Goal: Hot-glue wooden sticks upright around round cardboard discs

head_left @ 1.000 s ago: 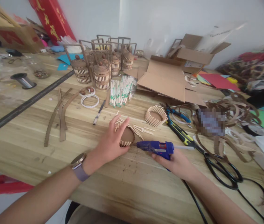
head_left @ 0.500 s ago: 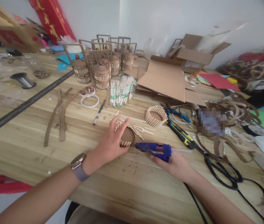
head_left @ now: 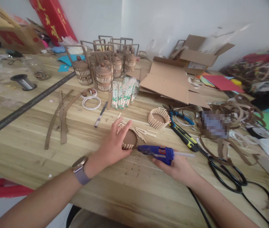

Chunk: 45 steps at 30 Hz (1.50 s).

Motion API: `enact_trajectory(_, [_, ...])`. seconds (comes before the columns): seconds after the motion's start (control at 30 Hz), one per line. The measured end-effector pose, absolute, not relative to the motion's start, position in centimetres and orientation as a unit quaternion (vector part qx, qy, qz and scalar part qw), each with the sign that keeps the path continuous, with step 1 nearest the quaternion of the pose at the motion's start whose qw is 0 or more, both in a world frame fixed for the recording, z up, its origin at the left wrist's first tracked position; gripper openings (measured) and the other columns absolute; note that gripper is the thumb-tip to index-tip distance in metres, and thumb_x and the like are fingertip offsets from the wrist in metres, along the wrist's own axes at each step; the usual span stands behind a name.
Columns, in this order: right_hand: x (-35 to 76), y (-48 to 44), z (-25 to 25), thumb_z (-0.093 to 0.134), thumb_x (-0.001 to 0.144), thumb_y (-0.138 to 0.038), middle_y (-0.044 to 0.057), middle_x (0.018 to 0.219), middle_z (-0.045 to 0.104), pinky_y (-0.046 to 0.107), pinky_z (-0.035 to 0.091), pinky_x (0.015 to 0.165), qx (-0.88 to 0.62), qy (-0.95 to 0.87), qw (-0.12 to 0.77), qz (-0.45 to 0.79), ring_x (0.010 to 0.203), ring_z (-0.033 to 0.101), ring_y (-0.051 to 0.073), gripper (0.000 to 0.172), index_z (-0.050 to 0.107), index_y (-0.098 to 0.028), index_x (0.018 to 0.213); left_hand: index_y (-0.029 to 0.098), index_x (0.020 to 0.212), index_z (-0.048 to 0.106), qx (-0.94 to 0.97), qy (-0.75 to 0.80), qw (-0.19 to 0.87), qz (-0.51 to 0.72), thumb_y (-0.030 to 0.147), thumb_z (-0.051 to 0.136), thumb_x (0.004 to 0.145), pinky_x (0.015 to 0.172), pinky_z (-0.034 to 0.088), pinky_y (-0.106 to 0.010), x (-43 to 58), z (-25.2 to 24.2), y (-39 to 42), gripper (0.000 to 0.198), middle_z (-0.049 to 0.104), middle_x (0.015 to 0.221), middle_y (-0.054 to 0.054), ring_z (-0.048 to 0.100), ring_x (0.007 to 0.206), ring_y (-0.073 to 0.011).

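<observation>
A round cardboard base (head_left: 130, 138) with short wooden sticks along part of its corrugated rim lies on the table. My left hand (head_left: 112, 142) holds it at the left, thumb at its near edge and fingers reaching over it, hiding the left part. A blue hot glue gun (head_left: 155, 152) is gripped in my right hand (head_left: 177, 166). Its nozzle tip is at the near right rim of the base, close to my left thumb. Loose wooden sticks (head_left: 146, 132) lie just beyond. Farther right sits a second round base (head_left: 158, 118) ringed with sticks.
Cutter (head_left: 184, 136), pliers (head_left: 182, 116) and black scissors (head_left: 228, 174) lie on the right. A craft knife (head_left: 100, 115), cardboard strips (head_left: 61, 120) and wrapped sticks (head_left: 123, 93) lie beyond my left hand. Several small lidded baskets with handles (head_left: 103, 77) stand at the back, beside flattened cardboard (head_left: 167, 79).
The glue gun in my right hand has shifted very slightly to the left along the rim. My left hand and the base have stayed in place.
</observation>
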State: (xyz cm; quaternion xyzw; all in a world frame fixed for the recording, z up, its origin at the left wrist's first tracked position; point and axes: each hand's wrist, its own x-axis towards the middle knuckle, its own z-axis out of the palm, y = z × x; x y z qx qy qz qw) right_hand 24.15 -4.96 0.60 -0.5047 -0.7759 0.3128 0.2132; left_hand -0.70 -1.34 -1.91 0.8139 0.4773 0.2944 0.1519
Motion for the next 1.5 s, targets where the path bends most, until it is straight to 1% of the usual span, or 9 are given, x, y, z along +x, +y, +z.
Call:
enact_trajectory(0.63, [24.1,-5.0,0.6,0.053,0.084,-0.034,0.006,0.083,0.074,0.030,0.056,0.068,-0.509,-0.776,0.205,0.312,0.073,0.069,0.021,0.020,0.067,-0.020,0.087,0.030,0.149,0.019,0.817,0.472,0.152,0.296,0.016,0.078,0.067,0.107,0.042,-0.056,-0.6,-1.7,-1.3,0.102,0.020,0.151,-0.016,0.040,0.135,-0.0384])
enact_trajectory(0.8, [24.1,-5.0,0.6,0.052,0.085,-0.034,0.006,0.084,0.074,0.030,0.056,0.068,-0.509,-0.779,0.204,0.305,0.074,0.069,0.022,0.022,0.068,-0.020,0.089,0.031,0.149,0.018,0.818,0.471,0.152,0.294,0.016,0.077,0.067,0.105,0.044,-0.055,-0.6,-1.8,-1.3,0.103,0.020,0.151,-0.016,0.044,0.132,-0.0375])
enact_trajectory(1.0, [24.1,-5.1,0.5,0.051,0.085,-0.034,0.007,0.084,0.074,0.032,0.056,0.071,-0.507,-0.785,0.201,0.294,0.074,0.068,0.022,0.024,0.069,-0.019,0.088,0.029,0.149,0.021,0.818,0.471,0.148,0.296,0.016,0.078,0.066,0.108,0.041,-0.056,-0.6,-1.9,-1.3,0.102,0.021,0.150,-0.016,0.043,0.133,-0.0375])
enact_trajectory(1.1, [24.1,-5.0,0.3,0.053,0.084,-0.036,0.007,0.082,0.074,0.032,0.055,0.069,-0.519,-0.773,0.218,0.292,0.073,0.068,0.022,0.023,0.069,-0.019,0.085,0.027,0.149,0.022,0.817,0.471,0.153,0.294,0.016,0.079,0.066,0.108,0.042,-0.055,-0.6,-1.8,-1.3,0.101,0.021,0.150,-0.017,0.044,0.132,-0.0373])
enact_trajectory(1.17, [24.3,-4.9,0.3,0.055,0.083,-0.040,0.005,0.075,0.071,0.031,0.054,0.063,-0.549,-0.740,0.247,0.300,0.067,0.065,0.021,0.024,0.068,-0.020,0.083,0.027,0.149,0.023,0.816,0.473,0.160,0.291,0.017,0.080,0.066,0.105,0.045,-0.054,-0.6,-1.8,-1.3,0.102,0.021,0.151,-0.017,0.044,0.132,-0.0374])
enact_trajectory(1.23, [24.5,-4.7,0.7,0.056,0.083,-0.048,0.003,0.064,0.066,0.027,0.049,0.052,-0.580,-0.691,0.267,0.337,0.056,0.059,0.017,0.029,0.066,-0.021,0.079,0.029,0.149,0.022,0.814,0.477,0.166,0.287,0.018,0.081,0.065,0.103,0.047,-0.053,-0.6,-1.8,-1.4,0.103,0.020,0.151,-0.017,0.046,0.131,-0.0371])
enact_trajectory(1.3, [24.8,-4.6,1.4,0.059,0.080,-0.057,0.000,0.057,0.060,0.025,0.043,0.045,-0.582,-0.651,0.245,0.421,0.049,0.052,0.014,0.039,0.064,-0.020,0.074,0.029,0.149,0.022,0.814,0.477,0.166,0.287,0.018,0.081,0.065,0.103,0.048,-0.053,-0.6,-1.8,-1.4,0.103,0.021,0.151,-0.016,0.046,0.130,-0.0367])
enact_trajectory(1.4, [24.9,-4.5,2.6,0.059,0.078,-0.066,0.003,0.062,0.064,0.024,0.046,0.049,-0.517,-0.617,0.159,0.572,0.051,0.054,0.012,0.050,0.064,-0.017,0.068,0.030,0.150,0.021,0.815,0.474,0.162,0.291,0.019,0.081,0.066,0.104,0.047,-0.053,-0.6,-1.9,-1.4,0.104,0.022,0.151,-0.016,0.046,0.131,-0.0372])
enact_trajectory(1.5, [24.8,-4.6,3.1,0.058,0.079,-0.069,0.006,0.072,0.069,0.024,0.048,0.053,-0.448,-0.592,0.077,0.666,0.057,0.060,0.012,0.054,0.068,-0.016,0.074,0.030,0.150,0.021,0.816,0.474,0.158,0.291,0.020,0.081,0.066,0.106,0.045,-0.054,-0.7,-1.8,-1.3,0.104,0.023,0.151,-0.016,0.045,0.131,-0.0378])
